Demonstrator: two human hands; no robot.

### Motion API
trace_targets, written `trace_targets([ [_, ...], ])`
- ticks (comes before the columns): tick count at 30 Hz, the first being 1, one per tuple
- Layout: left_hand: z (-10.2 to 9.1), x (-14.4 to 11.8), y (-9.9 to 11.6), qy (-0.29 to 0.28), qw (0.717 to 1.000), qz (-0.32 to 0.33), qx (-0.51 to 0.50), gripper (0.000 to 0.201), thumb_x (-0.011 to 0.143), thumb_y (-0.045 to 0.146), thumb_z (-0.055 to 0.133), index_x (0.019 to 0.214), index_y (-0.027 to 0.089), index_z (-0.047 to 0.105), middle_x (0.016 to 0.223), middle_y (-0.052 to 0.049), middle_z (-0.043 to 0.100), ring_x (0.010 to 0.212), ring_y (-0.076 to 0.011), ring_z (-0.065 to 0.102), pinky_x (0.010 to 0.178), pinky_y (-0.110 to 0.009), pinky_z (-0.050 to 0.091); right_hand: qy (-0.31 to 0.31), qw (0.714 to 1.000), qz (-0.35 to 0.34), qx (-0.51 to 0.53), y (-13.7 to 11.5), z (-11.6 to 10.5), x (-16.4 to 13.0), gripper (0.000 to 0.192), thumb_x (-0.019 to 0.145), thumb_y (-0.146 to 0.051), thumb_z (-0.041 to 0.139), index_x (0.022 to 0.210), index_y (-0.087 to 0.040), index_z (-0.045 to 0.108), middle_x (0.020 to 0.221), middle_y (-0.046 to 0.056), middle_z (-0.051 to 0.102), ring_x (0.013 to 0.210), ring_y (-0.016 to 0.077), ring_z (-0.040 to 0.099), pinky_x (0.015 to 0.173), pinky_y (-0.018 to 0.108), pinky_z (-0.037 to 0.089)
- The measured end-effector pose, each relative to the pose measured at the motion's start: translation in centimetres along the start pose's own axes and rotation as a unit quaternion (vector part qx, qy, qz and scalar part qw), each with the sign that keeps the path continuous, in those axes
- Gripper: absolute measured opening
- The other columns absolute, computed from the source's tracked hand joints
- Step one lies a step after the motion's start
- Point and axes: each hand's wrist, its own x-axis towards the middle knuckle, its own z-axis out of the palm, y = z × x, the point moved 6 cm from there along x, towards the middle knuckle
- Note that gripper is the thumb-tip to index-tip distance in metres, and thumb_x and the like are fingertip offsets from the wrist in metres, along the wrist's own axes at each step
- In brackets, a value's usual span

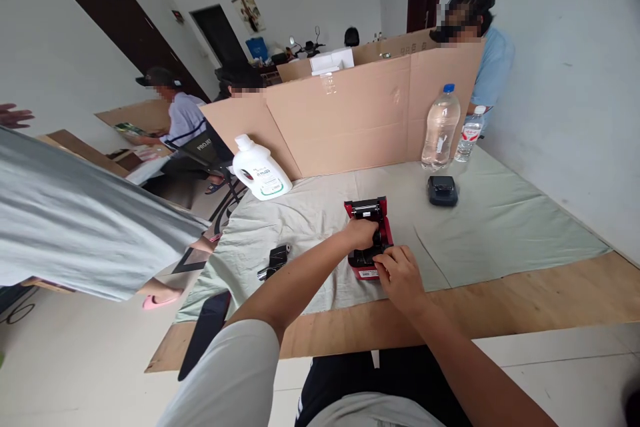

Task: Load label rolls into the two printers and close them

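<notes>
A small red and black printer (369,273) sits near the front of the cloth-covered table, its lid raised toward the back. My left hand (363,233) reaches into it between lid and body. Its fingers are curled, and what they hold, if anything, is hidden. At the printer's front right edge, the thumb and forefinger of my right hand (400,273) are pinched on the casing. Left of the printer, beside my left forearm, lie a black-wrapped roll (279,256) and a small shiny piece (263,274).
A white jug (263,170), two water bottles (442,130) and a black device (443,191) stand behind. A cardboard panel (345,120) blocks the table's far side. A dark flat slab (205,333) lies at the front left corner. A person (80,213) stands close at left; others sit beyond.
</notes>
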Motion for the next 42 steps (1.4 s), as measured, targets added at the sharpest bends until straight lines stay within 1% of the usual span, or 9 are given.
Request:
trace_targets([
  [8, 0.9, 0.9, -0.2, 0.041, 0.999, 0.028, 0.004, 0.025, 0.076, 0.031, 0.067, 0.095, 0.016, 0.070, 0.104, -0.012, 0.069, 0.094, -0.0274, 0.066, 0.074, -0.031, 0.051, -0.003, 1.000, -0.024, -0.008, 0.0, 0.4, 0.1, 0.017, 0.089, -0.020, 0.052, 0.101, -0.018, 0.065, 0.101, 0.007, 0.067, 0.103, 0.0236, 0.053, 0.093, 0.040, 0.040],
  [11, 0.9, 0.9, -0.7, 0.072, 0.996, 0.040, -0.036, 0.029, 0.087, 0.039, 0.054, 0.095, 0.016, 0.070, 0.101, -0.011, 0.071, 0.093, -0.0251, 0.066, 0.076, -0.031, 0.050, -0.014, 0.999, -0.034, -0.038, -0.1, 0.4, 0.2, 0.021, 0.089, -0.026, 0.054, 0.105, -0.018, 0.065, 0.101, 0.008, 0.067, 0.102, 0.0257, 0.054, 0.093, 0.043, 0.039],
  [14, 0.7, 0.4, -1.1, 0.094, 0.991, 0.070, -0.057, 0.037, 0.096, 0.033, 0.037, 0.093, 0.016, 0.070, 0.100, -0.010, 0.072, 0.093, -0.0224, 0.066, 0.079, -0.030, 0.049, -0.020, 0.997, -0.045, -0.051, -0.1, 0.4, 0.4, 0.019, 0.090, -0.027, 0.053, 0.100, -0.019, 0.067, 0.100, 0.008, 0.067, 0.104, 0.0259, 0.055, 0.094, 0.043, 0.039],
  [17, 0.3, -0.7, -1.7, 0.122, 0.983, 0.101, -0.093, 0.032, 0.094, 0.025, 0.038, 0.099, 0.018, 0.069, 0.105, -0.007, 0.072, 0.095, -0.0215, 0.066, 0.081, -0.030, 0.049, -0.021, 0.997, -0.061, -0.046, 0.0, 0.3, 0.6, 0.017, 0.091, -0.026, 0.051, 0.094, -0.019, 0.066, 0.109, 0.008, 0.067, 0.116, 0.0258, 0.053, 0.101, 0.043, 0.036],
  [23, -0.9, -4.2, -4.3, 0.288, 0.924, 0.123, -0.218, 0.028, 0.085, 0.010, 0.043, 0.097, 0.020, 0.066, 0.096, -0.003, 0.071, 0.087, -0.0162, 0.066, 0.081, -0.028, 0.052, -0.050, 0.996, -0.072, -0.030, 0.4, 0.5, 0.7, 0.014, 0.091, -0.029, 0.053, 0.084, -0.021, 0.062, 0.107, 0.006, 0.070, 0.120, 0.0244, 0.055, 0.107, 0.046, 0.031],
  [25, -1.6, -5.2, -5.9, 0.387, 0.884, 0.084, -0.248, 0.025, 0.087, 0.014, 0.043, 0.099, 0.019, 0.064, 0.095, -0.005, 0.069, 0.085, -0.0162, 0.065, 0.081, -0.029, 0.053, -0.056, 0.995, -0.075, -0.031, 0.5, 0.6, 0.6, 0.013, 0.090, -0.030, 0.054, 0.086, -0.020, 0.062, 0.108, 0.007, 0.070, 0.117, 0.0246, 0.057, 0.106, 0.046, 0.033],
  [28, -2.2, -5.7, -7.7, 0.489, 0.837, 0.015, -0.244, 0.028, 0.091, 0.026, 0.043, 0.113, 0.016, 0.058, 0.114, -0.012, 0.063, 0.108, -0.0220, 0.059, 0.096, -0.039, 0.048, -0.059, 0.994, -0.088, -0.040, 0.6, 0.7, 0.5, 0.016, 0.089, -0.032, 0.056, 0.095, -0.020, 0.064, 0.110, 0.008, 0.070, 0.115, 0.0250, 0.058, 0.103, 0.045, 0.037],
  [33, -1.0, -3.4, -7.8, 0.427, 0.860, 0.043, -0.278, 0.048, 0.097, 0.043, 0.032, 0.137, 0.017, 0.041, 0.142, -0.014, 0.045, 0.136, -0.0244, 0.038, 0.114, -0.045, 0.031, -0.066, 0.987, -0.138, -0.048, 0.9, 0.7, 0.3, 0.028, 0.091, -0.025, 0.053, 0.116, -0.020, 0.063, 0.111, 0.008, 0.069, 0.112, 0.0235, 0.058, 0.099, 0.043, 0.044],
  [42, 0.1, -5.0, -5.9, 0.434, 0.837, 0.060, -0.327, 0.054, 0.097, 0.052, 0.025, 0.128, 0.015, 0.049, 0.127, -0.015, 0.052, 0.123, -0.0238, 0.048, 0.108, -0.041, 0.039, -0.075, 0.987, -0.137, -0.033, 0.6, 0.2, 0.1, 0.025, 0.091, -0.020, 0.050, 0.109, -0.021, 0.067, 0.107, 0.007, 0.069, 0.112, 0.0235, 0.056, 0.096, 0.045, 0.048],
])
